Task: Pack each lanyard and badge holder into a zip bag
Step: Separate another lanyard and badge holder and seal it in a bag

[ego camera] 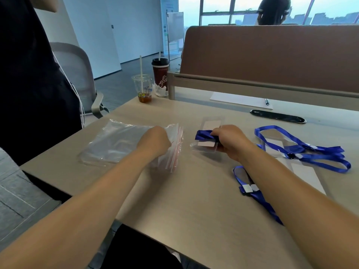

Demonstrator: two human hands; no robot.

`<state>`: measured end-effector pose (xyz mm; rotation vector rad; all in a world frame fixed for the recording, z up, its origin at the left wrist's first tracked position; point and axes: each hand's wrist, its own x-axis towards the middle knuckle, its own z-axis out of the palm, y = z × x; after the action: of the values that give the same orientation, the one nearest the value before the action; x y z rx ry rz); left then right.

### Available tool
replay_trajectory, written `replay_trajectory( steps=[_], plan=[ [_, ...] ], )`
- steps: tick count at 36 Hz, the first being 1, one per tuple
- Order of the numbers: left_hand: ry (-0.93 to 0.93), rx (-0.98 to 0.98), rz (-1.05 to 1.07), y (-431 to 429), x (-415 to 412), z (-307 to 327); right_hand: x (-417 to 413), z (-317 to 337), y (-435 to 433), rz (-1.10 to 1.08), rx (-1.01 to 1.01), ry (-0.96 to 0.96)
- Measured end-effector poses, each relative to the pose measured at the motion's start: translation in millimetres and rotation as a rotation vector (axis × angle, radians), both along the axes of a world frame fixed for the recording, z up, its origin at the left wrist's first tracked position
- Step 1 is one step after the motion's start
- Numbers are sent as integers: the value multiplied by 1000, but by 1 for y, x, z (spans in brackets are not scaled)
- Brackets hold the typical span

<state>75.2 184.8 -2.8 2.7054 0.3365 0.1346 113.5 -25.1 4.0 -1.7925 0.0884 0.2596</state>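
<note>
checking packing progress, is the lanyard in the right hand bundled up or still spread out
Bundled up: the lanyard is bunched across its badge holder, gripped by the right hand, not yet in a bag.

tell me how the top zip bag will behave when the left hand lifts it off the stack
The zip bag looks thin and wrinkled, so it will probably droop. The film is glossy, so it may slip or drag the next bag along. The left hand pinches near the red zip edge, likely the firmest part.

2 cups (144, 88) stand near a pen (267, 101).
</note>
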Motion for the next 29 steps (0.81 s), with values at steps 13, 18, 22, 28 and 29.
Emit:
replay_trajectory(
  steps=[13,18,22,28,29],
  plan=[
    [-78,-139,-103,-26,-7,27,-10,15,-16,-23,0,24],
    [-70,-172,-126,-42,-9,24,-15,12,-25,-35,-42,10],
    [-47,-184,-143,-49,-13,21,-17,13,-37,-52,-58,-13],
    [-24,-193,-187,-57,-16,10,-20,16,-54,-130,24,-9],
    [-23,-197,-191,-59,-16,8,-20,17,-57,-151,51,-2]
  ],
)
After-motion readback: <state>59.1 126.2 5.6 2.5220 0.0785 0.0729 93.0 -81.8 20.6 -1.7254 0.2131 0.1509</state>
